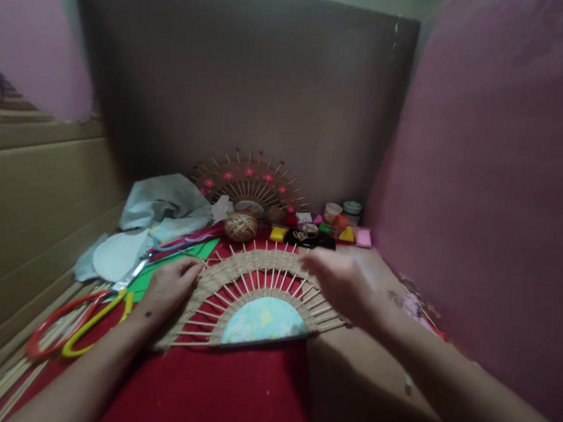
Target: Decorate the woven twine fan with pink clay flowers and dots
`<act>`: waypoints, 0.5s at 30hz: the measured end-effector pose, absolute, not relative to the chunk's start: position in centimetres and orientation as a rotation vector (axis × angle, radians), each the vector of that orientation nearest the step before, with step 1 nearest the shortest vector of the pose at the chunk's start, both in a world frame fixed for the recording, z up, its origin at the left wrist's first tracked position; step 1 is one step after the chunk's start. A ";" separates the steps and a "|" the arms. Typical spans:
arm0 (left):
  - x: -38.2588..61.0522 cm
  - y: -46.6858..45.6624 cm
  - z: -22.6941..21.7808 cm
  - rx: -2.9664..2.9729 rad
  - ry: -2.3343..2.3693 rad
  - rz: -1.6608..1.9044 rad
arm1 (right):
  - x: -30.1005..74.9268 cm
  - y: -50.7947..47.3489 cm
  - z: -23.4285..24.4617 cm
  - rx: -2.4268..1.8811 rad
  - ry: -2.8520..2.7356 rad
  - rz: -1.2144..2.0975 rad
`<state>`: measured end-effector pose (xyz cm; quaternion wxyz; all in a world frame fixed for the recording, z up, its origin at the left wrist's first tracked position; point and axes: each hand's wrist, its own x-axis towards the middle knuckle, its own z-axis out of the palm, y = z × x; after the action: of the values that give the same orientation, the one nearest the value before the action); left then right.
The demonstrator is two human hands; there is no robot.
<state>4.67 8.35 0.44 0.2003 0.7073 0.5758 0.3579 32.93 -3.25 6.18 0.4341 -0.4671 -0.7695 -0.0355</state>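
Note:
A half-round woven fan (239, 266) lies in front of me, with thin sticks spreading from a pale blue patterned half-disc (264, 319). A wide band of tan twine weaving arches across the sticks, reaching lower on the left than on the right. My left hand (172, 287) is closed at the band's left outer edge, thumb and fingers together on it. Over the right end of the band is my right hand (339, 279), slightly blurred, its fingers drawn together near the stick tips. What its fingertips hold is hidden.
Scissors (80, 332) with red and yellow handles and loose sticks (4, 384) lie left. Behind stand a twine ball (240, 226), a flowered fan (248, 170), grey cloth (161, 196) and small coloured packets (347, 233). Cardboard (356, 377) lies right on red cloth (211, 392); walls enclose three sides.

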 end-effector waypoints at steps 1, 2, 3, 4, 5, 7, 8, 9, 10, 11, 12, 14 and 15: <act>4.7 8.3 0.5 2.025 1.628 0.966 | 33.9 -2.3 6.9 -1.205 -1.859 -0.061; 4.7 8.2 0.5 2.068 1.648 0.951 | 34.9 -1.2 7.5 -1.243 -1.795 -0.028; 4.7 8.2 0.6 2.097 1.657 0.956 | 36.0 -0.1 8.1 -1.271 -1.726 0.005; 4.6 8.2 0.6 2.102 1.670 0.983 | 36.9 1.0 8.5 -1.294 -1.659 0.039; 4.6 8.2 0.7 2.096 1.681 1.006 | 37.9 2.1 8.8 -1.317 -1.594 0.068; 4.4 8.3 0.7 2.083 1.693 1.055 | 39.6 4.0 9.4 -1.353 -1.450 0.080; 4.3 8.3 0.7 2.086 1.694 1.072 | 40.4 4.7 9.6 -1.371 -1.389 0.075; 4.3 8.4 0.6 2.099 1.691 1.088 | 41.1 5.4 9.9 -1.387 -1.333 0.067; 4.2 8.4 0.5 2.115 1.688 1.099 | 41.7 6.0 10.2 -1.405 -1.285 0.063; 4.2 8.4 0.4 2.130 1.685 1.102 | 42.3 6.5 10.5 -1.423 -1.245 0.062; 4.2 8.5 0.3 2.141 1.680 1.101 | 42.8 7.0 10.8 -1.442 -1.211 0.062; 4.2 8.5 0.1 2.153 1.667 1.100 | 43.7 7.8 11.1 -1.478 -1.156 0.065; 4.3 8.5 0.1 2.155 1.662 1.101 | 44.1 8.2 11.2 -1.495 -1.134 0.067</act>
<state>4.26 8.49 0.10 0.1027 0.7302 0.5630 0.3732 44.12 8.22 11.19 0.5908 -0.6424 -0.4873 0.0287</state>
